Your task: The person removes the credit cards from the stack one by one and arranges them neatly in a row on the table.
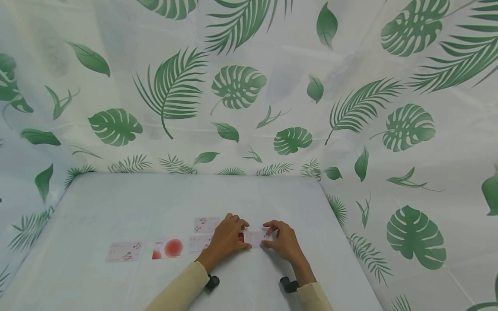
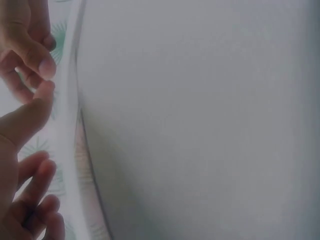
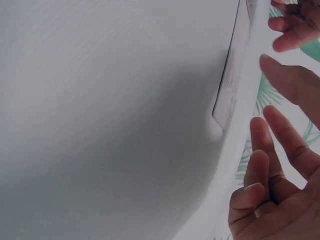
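A pale pink printed card (image 1: 256,238) lies flat on the white table, with a dark red patch (image 1: 241,237) near its left end. My left hand (image 1: 228,235) arches over that left end, its thumb and fingertips spread apart and part of the card hidden beneath. At the right end is my right hand (image 1: 283,238), thumb near the lower edge and fingers near the upper one. In the right wrist view, the card (image 3: 232,80) rests on the table while the right fingers (image 3: 262,145) stand off it, loosely bent. The left fingers (image 2: 40,190) are loosely curled with nothing between them.
Two pale printed cards (image 1: 206,224) (image 1: 199,244) lie left of my left hand, which overlaps the lower one. Further left come a card with a red disc (image 1: 173,248) and another pale card (image 1: 124,252). Leaf-patterned sheeting (image 1: 241,129) hangs behind the table (image 1: 116,203).
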{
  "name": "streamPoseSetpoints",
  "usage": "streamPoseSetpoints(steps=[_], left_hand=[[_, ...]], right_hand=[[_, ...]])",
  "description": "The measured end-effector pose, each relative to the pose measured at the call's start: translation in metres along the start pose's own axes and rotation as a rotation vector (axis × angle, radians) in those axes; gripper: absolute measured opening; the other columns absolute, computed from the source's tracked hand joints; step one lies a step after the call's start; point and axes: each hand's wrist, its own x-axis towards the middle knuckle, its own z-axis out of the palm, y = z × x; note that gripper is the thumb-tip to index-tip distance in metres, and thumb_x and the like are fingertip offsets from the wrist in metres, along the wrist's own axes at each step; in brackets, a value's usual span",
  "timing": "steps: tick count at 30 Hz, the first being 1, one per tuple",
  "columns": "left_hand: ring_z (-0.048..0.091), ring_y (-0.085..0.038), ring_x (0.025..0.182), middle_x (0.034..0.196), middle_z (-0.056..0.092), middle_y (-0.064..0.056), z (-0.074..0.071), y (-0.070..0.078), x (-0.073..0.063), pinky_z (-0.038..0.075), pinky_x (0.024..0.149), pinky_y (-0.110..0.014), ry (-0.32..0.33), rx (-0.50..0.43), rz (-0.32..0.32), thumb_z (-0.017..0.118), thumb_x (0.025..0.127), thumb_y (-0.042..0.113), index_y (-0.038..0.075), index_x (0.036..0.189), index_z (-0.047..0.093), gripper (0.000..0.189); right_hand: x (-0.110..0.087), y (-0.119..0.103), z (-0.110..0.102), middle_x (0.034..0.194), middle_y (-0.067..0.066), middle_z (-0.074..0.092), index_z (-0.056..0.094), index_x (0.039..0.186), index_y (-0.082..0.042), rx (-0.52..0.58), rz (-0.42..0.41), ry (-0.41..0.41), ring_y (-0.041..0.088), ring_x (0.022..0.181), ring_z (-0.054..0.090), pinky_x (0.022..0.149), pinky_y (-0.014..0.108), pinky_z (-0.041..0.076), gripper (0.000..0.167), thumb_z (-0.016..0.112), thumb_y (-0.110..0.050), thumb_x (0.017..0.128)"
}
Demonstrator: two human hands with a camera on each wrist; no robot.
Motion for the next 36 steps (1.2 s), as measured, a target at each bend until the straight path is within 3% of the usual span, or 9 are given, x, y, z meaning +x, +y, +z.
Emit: streamPoseSetpoints(steps=[10, 18, 28, 36], left_hand=[[0.053, -0.014, 0.096, 0.101, 0.07, 0.002, -0.014, -0.017, -0.005, 0.052, 0.083, -0.03, 0.02, -0.051, -0.005, 0.097, 0.073, 0.048, 0.018, 0.121, 0.074, 0.061], [0.054, -0.014, 0.1, 0.107, 0.071, 0.002, -0.029, -0.032, -0.013, 0.054, 0.086, -0.034, 0.011, -0.07, -0.056, 0.096, 0.076, 0.047, 0.018, 0.126, 0.073, 0.062], [0.054, -0.014, 0.102, 0.108, 0.071, 0.001, -0.045, -0.053, -0.024, 0.057, 0.086, -0.034, 0.007, -0.023, -0.119, 0.096, 0.075, 0.045, 0.018, 0.125, 0.074, 0.06], [0.058, -0.019, 0.106, 0.113, 0.073, -0.001, -0.056, -0.069, -0.032, 0.057, 0.093, -0.038, 0.021, 0.018, -0.138, 0.098, 0.074, 0.041, 0.016, 0.124, 0.075, 0.06]], right_hand=[[0.009, -0.014, 0.012, 0.106, 0.001, 0.071, 0.073, 0.124, -0.025, 0.053, -0.054, -0.01, 0.019, 0.093, 0.054, 0.077, 0.03, 0.044, 0.052, 0.096, -0.019, 0.078], [0.017, -0.028, 0.025, 0.108, 0.0, 0.071, 0.073, 0.125, -0.027, 0.057, -0.081, -0.017, 0.02, 0.098, 0.055, 0.08, 0.034, 0.045, 0.051, 0.096, -0.024, 0.079], [0.023, -0.048, 0.038, 0.111, 0.003, 0.072, 0.072, 0.126, -0.025, 0.072, -0.108, -0.045, 0.021, 0.1, 0.056, 0.082, 0.035, 0.047, 0.05, 0.094, -0.025, 0.082], [0.028, -0.063, 0.05, 0.111, 0.0, 0.072, 0.072, 0.127, -0.024, 0.067, -0.12, -0.056, 0.018, 0.101, 0.056, 0.084, 0.034, 0.048, 0.05, 0.094, -0.024, 0.082]])
